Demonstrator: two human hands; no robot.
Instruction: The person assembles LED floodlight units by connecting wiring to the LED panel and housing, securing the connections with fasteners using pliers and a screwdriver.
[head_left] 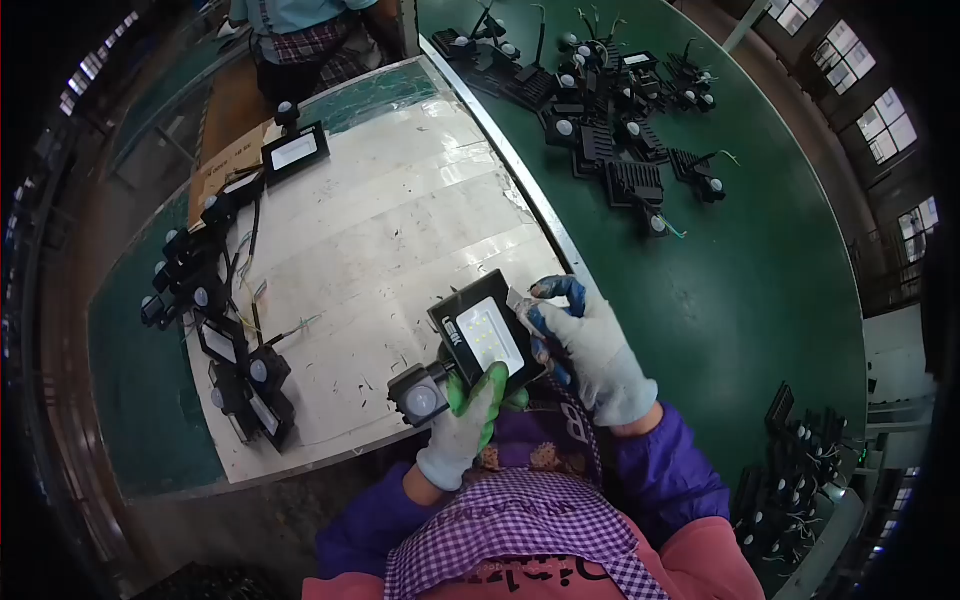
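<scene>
Nearest the camera, at six o'clock, a checked purple apron (520,530) and purple sleeves (665,475) fill the bottom of the view.

Going left to right: at nine o'clock, a row of black floodlights (225,340) with round sensors and loose wires lies along the left edge of the white work board (400,210). One more floodlight (296,152) lies face up near eleven o'clock, beside a cardboard box (225,160).

Just below the centre, the left hand (465,420), in a white glove with green fingertips, is curled around the lower edge of a floodlight (485,335), fingers closed on the housing where the sensor head (420,395) joins it. That floodlight is held tilted above the near edge of the board, its pale LED panel facing up.

Touching its right side, the right hand (590,345), in a white glove with blue fingertips, grips the upper right edge of the same lamp, thumb and fingers pinched on the frame.

A metal rail (520,185) runs from twelve o'clock down toward the hands, separating the board from a green conveyor belt (760,290). On the belt at one o'clock sits a cluster of floodlights (610,130) lying back side up, cooling fins showing. At four o'clock, more units (800,460) are stacked by the belt's edge.

At twelve o'clock, another person (300,40) in a light shirt and checked apron stands at the far end of the board.
</scene>
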